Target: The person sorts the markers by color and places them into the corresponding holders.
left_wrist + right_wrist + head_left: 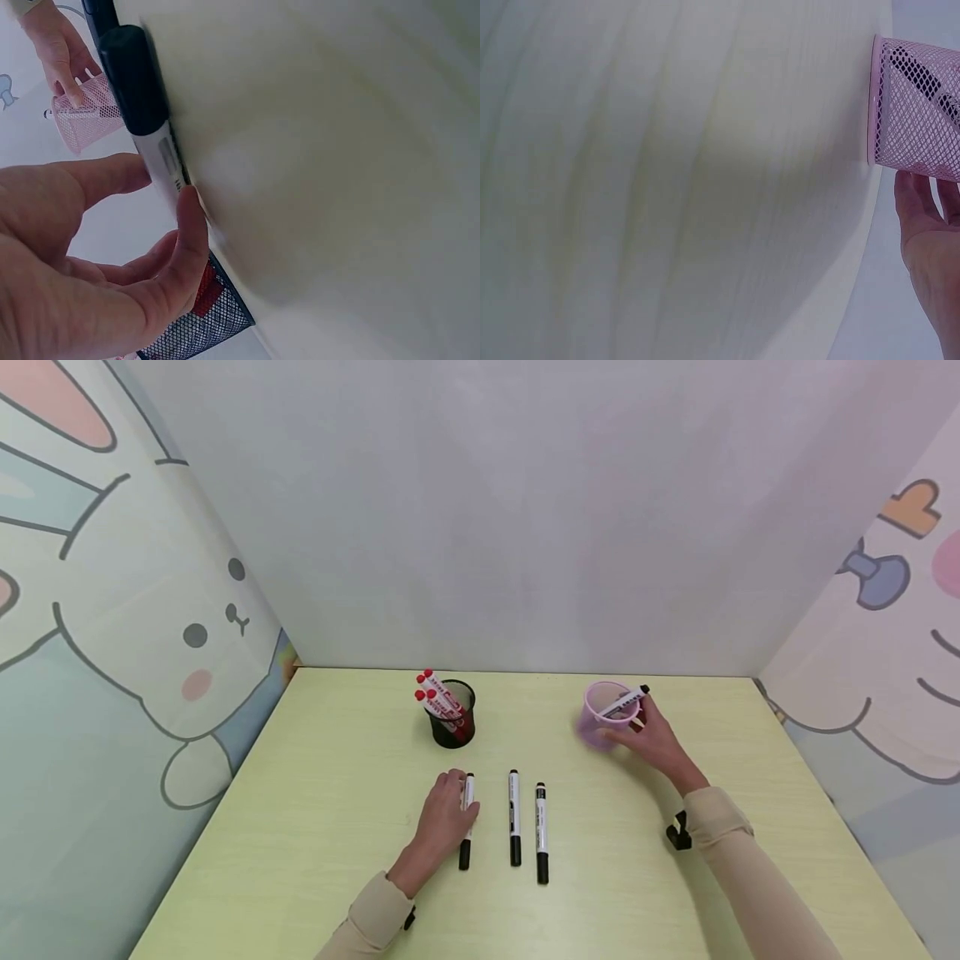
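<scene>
Fingers (193, 232) hold one loose marker (144, 112) of three, one cup (596, 724) of two.

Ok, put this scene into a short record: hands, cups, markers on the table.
left hand: pinches the left marker
right hand: grips the pink mesh cup
in pink mesh cup: one black-and-white marker, slanting past the rim
black mesh cup: holds red-and-white markers
also on table: middle marker and right marker, side by side, not touching
</scene>
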`<state>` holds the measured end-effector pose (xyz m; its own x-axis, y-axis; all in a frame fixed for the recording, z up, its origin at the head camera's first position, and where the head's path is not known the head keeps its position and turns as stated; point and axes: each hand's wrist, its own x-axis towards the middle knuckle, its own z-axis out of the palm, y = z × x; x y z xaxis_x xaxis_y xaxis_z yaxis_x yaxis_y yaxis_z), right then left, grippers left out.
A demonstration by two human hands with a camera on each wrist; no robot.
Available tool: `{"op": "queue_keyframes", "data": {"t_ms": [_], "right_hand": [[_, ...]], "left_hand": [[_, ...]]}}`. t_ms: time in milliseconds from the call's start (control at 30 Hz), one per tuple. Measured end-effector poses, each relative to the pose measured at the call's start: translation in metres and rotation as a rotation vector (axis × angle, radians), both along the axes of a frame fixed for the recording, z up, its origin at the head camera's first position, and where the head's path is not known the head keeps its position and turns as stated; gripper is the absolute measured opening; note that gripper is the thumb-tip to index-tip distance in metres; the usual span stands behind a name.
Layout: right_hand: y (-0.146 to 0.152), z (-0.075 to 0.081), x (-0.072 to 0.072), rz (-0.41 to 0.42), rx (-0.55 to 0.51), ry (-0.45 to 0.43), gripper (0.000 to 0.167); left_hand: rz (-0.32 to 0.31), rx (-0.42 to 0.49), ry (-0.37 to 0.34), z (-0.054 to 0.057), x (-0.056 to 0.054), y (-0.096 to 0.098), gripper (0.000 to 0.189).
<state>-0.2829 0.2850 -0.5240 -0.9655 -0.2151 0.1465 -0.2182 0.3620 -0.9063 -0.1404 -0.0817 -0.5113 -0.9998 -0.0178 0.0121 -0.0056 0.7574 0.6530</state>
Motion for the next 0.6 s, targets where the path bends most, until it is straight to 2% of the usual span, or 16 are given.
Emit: {"op": "queue_keyframes", "data": {"t_ms": [233, 600], "right_hand": [[0.0001, 0.0018, 0.0006, -0.006, 0.011, -0.017, 0.090], [-0.0009, 0.0024, 0.0008, -0.003, 0.002, -0.026, 0.091]], "left_hand": [[0.020, 0.031, -0.052, 0.0007, 0.0009, 0.0005, 0.046], [0.013, 0.017, -0.030, 0.0017, -0.0007, -0.0020, 0.044]]}}
